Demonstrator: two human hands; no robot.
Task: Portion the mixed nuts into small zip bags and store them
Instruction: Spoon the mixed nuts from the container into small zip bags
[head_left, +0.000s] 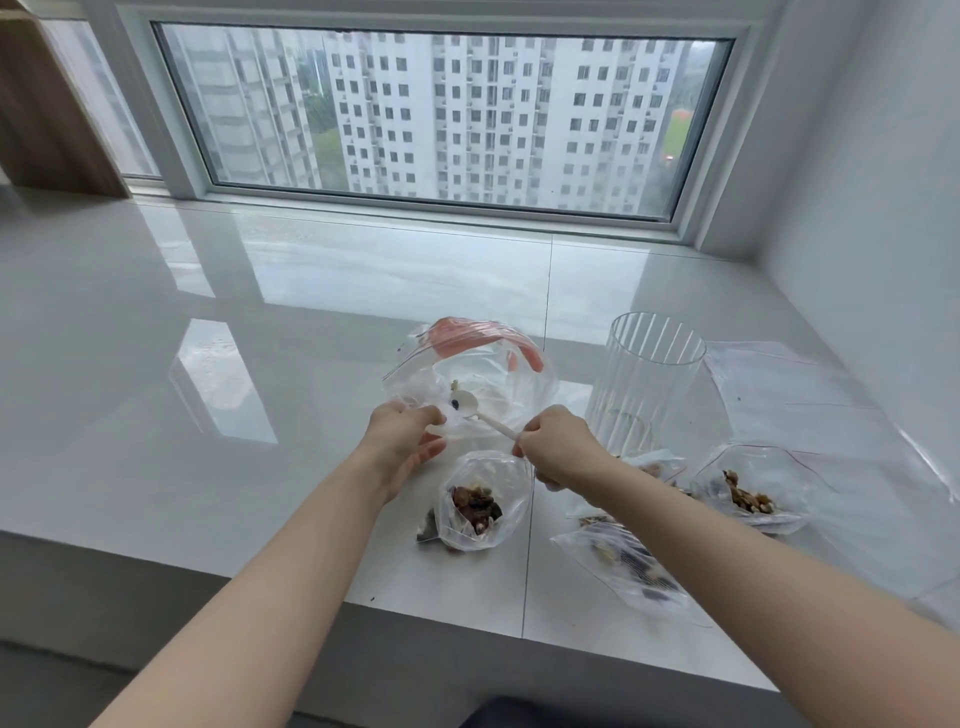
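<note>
1. Glossy white desk (260, 322) below a wide window (441, 114) facing grey tower blocks.
2. Large zip bag (467, 374), red seal strip at its far edge, lying centre, nearly empty.
3. Left hand (402, 441): fingers curled on the large bag's near edge, holding its mouth open.
4. Right hand (558, 449): pinches the handle of a white plastic spoon (480, 410). The spoon's long axis runs from the hand far-left; its bowl sits inside the large bag with a few nuts.
5. Small zip bag (483, 501), open, part-filled with mixed nuts, just near of both hands, closer to the right; judged the spoonful's destination.
6. Two more filled small bags (748, 493) (628, 566), right.
7. Ribbed clear jar (649, 379), upright, right of centre.
</note>
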